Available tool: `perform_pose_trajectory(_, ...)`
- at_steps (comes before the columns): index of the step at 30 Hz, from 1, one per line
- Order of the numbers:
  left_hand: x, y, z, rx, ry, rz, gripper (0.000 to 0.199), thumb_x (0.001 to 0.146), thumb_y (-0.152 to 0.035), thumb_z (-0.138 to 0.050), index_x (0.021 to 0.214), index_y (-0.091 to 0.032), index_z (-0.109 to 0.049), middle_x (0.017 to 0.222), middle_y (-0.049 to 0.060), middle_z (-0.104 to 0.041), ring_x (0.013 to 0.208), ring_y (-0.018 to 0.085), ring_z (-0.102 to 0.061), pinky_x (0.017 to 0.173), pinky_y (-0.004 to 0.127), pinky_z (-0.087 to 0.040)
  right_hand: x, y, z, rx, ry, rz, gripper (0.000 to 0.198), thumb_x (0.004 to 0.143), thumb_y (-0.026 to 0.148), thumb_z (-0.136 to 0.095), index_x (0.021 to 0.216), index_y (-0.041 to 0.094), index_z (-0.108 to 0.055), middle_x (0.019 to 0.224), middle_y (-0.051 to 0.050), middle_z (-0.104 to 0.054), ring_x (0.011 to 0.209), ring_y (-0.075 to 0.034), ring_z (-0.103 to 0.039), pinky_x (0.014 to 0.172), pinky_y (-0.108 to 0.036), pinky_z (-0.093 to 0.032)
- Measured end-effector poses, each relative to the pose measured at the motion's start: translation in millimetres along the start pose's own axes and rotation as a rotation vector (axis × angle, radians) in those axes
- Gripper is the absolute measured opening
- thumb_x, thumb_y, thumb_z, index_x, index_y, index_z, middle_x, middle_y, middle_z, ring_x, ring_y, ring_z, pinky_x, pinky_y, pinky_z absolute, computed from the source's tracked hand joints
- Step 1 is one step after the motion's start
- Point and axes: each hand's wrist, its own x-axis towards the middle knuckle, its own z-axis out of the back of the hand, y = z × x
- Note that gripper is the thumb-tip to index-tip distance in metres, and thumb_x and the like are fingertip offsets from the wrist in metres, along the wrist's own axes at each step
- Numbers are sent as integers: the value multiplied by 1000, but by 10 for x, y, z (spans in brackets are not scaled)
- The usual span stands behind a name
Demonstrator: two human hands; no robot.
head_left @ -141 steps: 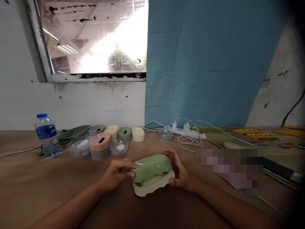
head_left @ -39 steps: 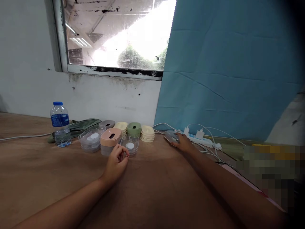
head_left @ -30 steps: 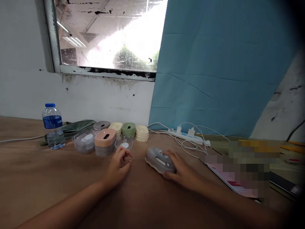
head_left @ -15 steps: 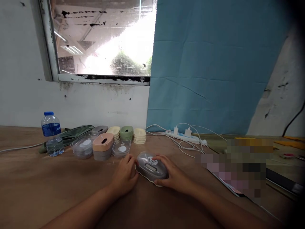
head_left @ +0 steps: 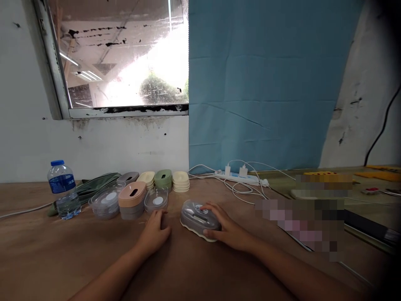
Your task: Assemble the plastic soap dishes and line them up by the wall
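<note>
An oval grey box (head_left: 192, 221) with a clear domed cover, a round white label and a slot on top stands on the table. A wavy cream rim shows round its bottom edge. My right hand (head_left: 233, 230) grips the box's right end, thumb low at the front and fingers over the top. To the left, my left hand (head_left: 156, 234) is apart from the box, thumb spread from its fingers, with nothing seen in it. Its fingertips are just in front of a small stack of clear covers (head_left: 150, 202), whether touching I cannot tell.
Behind stand a peach slotted box top (head_left: 125, 196) on grey pieces, larger clear covers (head_left: 105, 207), green pieces (head_left: 163, 183) and cream stacks (head_left: 181, 184). A water bottle (head_left: 62, 184) is at far left. A power strip (head_left: 241, 179) with white cables lies at the back.
My left hand has let go of the box's left side and moved left towards the clear covers, its thumb opening. My right hand still holds the box. The view has shifted slightly.
</note>
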Motion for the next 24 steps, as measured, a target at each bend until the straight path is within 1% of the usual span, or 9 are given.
perform_pose_trajectory(3, -4, -12, -24, -3, -1, 23, 42, 66, -19, -51, 107, -12, -49, 113, 12, -50, 108, 26, -46, 94, 40, -34, 6, -7, -17, 58, -14, -2, 51, 74, 43, -57, 120, 28, -42, 137, -6, -27, 124, -28, -28, 86, -38, -43)
perform_pose_trajectory(6, -20, -57, -32, 2, -34, -14, 35, 66, -17, -51, 100, -15, -52, 108, 10, -53, 105, 26, -48, 92, 42, -36, 22, -5, -39, 85, -142, 18, 46, 77, 42, -53, 119, 26, -43, 129, -7, -40, 118, -25, -38, 93, -40, -38)
perform_pose_trajectory(9, -71, -145, -6, 27, -89, -163, 30, 70, -14, -48, 99, -18, -51, 108, 9, -53, 105, 24, -48, 91, 41, -38, 30, 31, -27, 75, -310, 63, 45, 78, 43, -51, 119, 24, -44, 127, -7, -42, 118, -25, -38, 98, -42, -31)
perform_pose_trajectory(12, -153, -259, 50, 126, -171, -370, 38, 73, -13, -47, 111, -20, -47, 117, 9, -48, 111, 23, -44, 93, 40, -38, 20, 98, 20, 135, -440, 107, 43, 79, 45, -51, 115, 23, -47, 118, -7, -51, 110, -25, -47, 93, -38, -38)
perform_pose_trajectory(15, -218, -331, 95, 318, -260, -639, 48, 75, -10, -48, 121, -22, -42, 126, 8, -45, 119, 23, -36, 98, 39, -32, 7, 155, 52, 314, -442, 31, 37, 78, 50, -50, 99, 19, -53, 93, -5, -61, 79, -20, -61, 70, -31, -50)
perform_pose_trajectory(17, -236, -331, 101, 434, -300, -858, 44, 77, -9, -49, 119, -26, -47, 125, 2, -50, 123, 21, -33, 103, 38, -24, 11, 174, 48, 417, -390, -54, 36, 77, 52, -50, 83, 17, -55, 78, -3, -62, 56, -15, -60, 54, -27, -50)
perform_pose_trajectory(19, -240, -302, 90, 481, -339, -1032, 35, 79, -11, -52, 108, -30, -54, 120, -4, -56, 121, 17, -36, 105, 34, -18, 23, 182, 29, 492, -342, -125, 35, 73, 52, -53, 76, 17, -53, 72, -1, -61, 41, -11, -54, 41, -24, -46)
perform_pose_trajectory(22, -244, -263, 87, 447, -363, -1104, 25, 79, -17, -56, 101, -31, -59, 110, -6, -62, 116, 14, -43, 104, 31, -18, 48, 189, -2, 577, -318, -194, 33, 67, 47, -59, 81, 18, -53, 74, 0, -63, 34, -9, -50, 31, -21, -40)
perform_pose_trajectory(24, -255, -264, 118, 417, -286, -1090, 29, 81, -20, -54, 108, -31, -56, 104, -4, -65, 113, 15, -47, 103, 31, -20, 59, 189, -17, 629, -335, -224, 33, 65, 43, -60, 85, 19, -51, 77, 0, -63, 34, -8, -49, 29, -20, -38)
